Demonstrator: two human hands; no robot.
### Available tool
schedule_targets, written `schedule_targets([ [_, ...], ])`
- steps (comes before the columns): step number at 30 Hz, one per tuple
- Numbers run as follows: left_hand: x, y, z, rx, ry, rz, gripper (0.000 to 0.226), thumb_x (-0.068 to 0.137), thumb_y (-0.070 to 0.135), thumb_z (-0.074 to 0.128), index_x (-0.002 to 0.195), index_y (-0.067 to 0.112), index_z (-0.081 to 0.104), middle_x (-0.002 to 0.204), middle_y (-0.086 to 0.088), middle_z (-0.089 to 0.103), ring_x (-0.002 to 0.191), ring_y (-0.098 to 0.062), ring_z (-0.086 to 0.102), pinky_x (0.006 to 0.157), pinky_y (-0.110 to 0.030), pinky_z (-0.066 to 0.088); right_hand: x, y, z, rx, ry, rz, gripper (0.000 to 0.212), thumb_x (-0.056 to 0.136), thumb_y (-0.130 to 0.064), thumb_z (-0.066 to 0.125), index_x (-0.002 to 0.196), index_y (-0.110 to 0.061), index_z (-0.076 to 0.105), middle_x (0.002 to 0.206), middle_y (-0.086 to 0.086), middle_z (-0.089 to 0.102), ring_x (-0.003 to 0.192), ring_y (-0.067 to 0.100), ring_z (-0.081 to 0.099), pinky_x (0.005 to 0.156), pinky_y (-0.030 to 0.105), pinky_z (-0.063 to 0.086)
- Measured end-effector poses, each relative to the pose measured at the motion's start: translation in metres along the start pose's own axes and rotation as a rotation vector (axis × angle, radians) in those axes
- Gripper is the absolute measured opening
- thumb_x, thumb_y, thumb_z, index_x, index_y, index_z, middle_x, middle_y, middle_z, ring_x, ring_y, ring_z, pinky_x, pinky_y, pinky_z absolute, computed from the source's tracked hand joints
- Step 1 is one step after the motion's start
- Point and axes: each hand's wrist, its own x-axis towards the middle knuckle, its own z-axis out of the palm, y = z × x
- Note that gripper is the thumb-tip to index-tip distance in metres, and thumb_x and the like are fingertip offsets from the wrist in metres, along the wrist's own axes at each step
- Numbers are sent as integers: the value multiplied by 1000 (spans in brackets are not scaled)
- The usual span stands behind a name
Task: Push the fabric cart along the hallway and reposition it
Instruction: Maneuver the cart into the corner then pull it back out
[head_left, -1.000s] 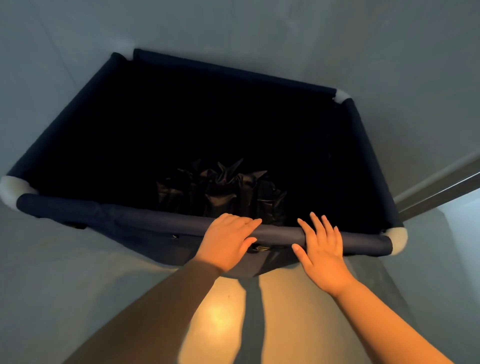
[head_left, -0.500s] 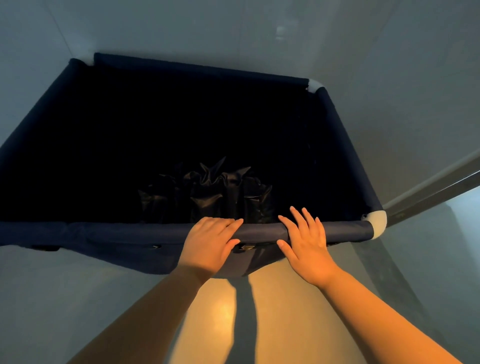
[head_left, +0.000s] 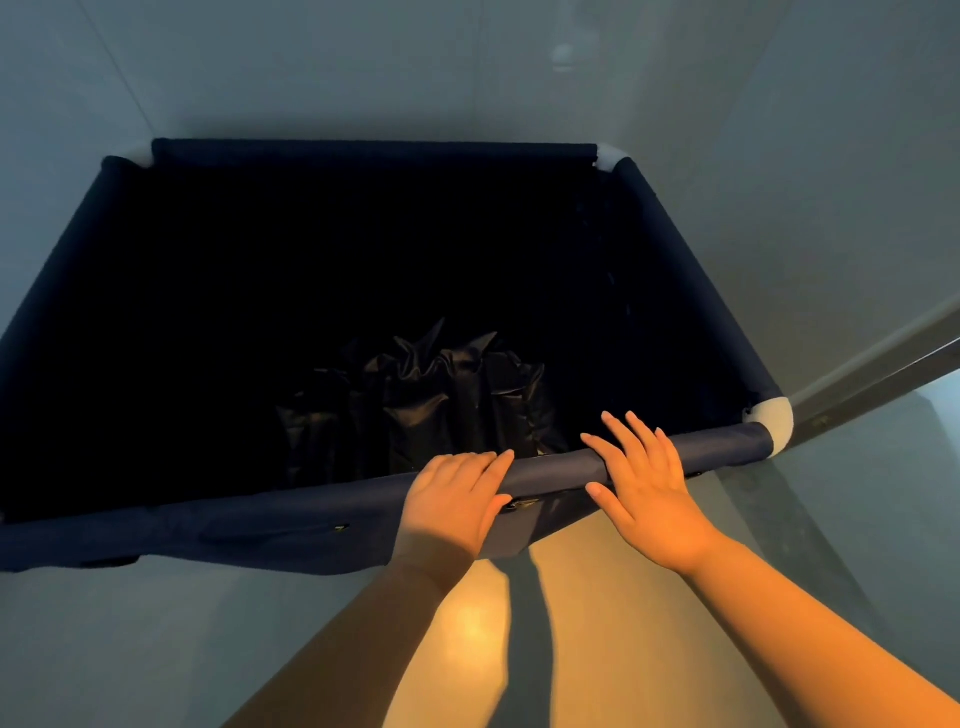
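The dark navy fabric cart (head_left: 260, 519) fills the middle of the head view, its open top facing me, with white corner caps (head_left: 774, 418). Crumpled black fabric (head_left: 426, 405) lies deep inside, near my side. My left hand (head_left: 452, 504) is draped over the near rail, fingers together and curled on it. My right hand (head_left: 644, 488) lies flat on the same rail just to the right, fingers spread, thumb on the near side.
Pale floor (head_left: 156, 649) surrounds the cart, lit warm below my arms. A metal strip along the wall base (head_left: 883, 374) runs diagonally at the right, close to the cart's near right corner. A wall edge rises at the far left (head_left: 119, 78).
The cart has swung so its far rail now lies level across the view, and its far left corner has come into sight. Both hands stay on the near rail.
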Motion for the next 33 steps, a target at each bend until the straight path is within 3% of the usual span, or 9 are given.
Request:
schedule_targets([
  [6, 18, 39, 16, -38, 99, 26, 44, 82, 31, 70, 119, 10, 62, 103, -2, 69, 91, -19, 64, 82, -35, 52, -8, 45, -10, 21, -4, -41, 56, 95, -49, 21, 144, -24, 28, 155, 5, 19, 143, 22, -2, 113, 40, -9],
  [10, 40, 67, 26, -48, 74, 13, 47, 75, 31, 75, 115, 10, 64, 99, -4, 71, 85, -20, 67, 75, -34, 54, -13, 83, -14, 38, -6, -64, 55, 95, -49, 20, 144, -24, 28, 155, 5, 18, 143, 22, -1, 113, 41, -8],
  [16, 79, 108, 31, -104, -68, 70, 52, 76, 29, 74, 123, 12, 59, 110, -2, 69, 92, -18, 66, 80, -31, 54, -19, 150, -20, 60, -14, -88, 55, 96, -49, 20, 143, -24, 29, 155, 4, 19, 143, 21, -2, 115, 43, -5],
  [22, 129, 142, 43, 52, -224, 303, 64, 77, 35, 72, 132, 10, 48, 125, -3, 61, 108, -15, 60, 93, -30, 48, -22, 217, -31, 48, -13, -90, 54, 95, -48, 22, 142, -23, 33, 154, 5, 23, 143, 24, 6, 114, 42, -3],
  [28, 165, 185, 77, 169, -329, 348, 63, 99, 36, 32, 146, 6, 3, 153, -7, 24, 136, -22, 29, 111, -35, 25, -26, 280, -38, 32, -15, -55, 55, 93, -49, 26, 140, -23, 36, 152, 6, 27, 142, 25, 11, 114, 37, -6],
  [33, 202, 218, 98, 8, -323, 257, 60, 98, 36, 36, 147, 16, 6, 153, 1, 23, 137, -15, 24, 110, -27, 11, -25, 331, -42, -8, -14, -16, 56, 92, -51, 25, 140, -24, 35, 152, 6, 28, 141, 25, 13, 113, 33, -11],
])
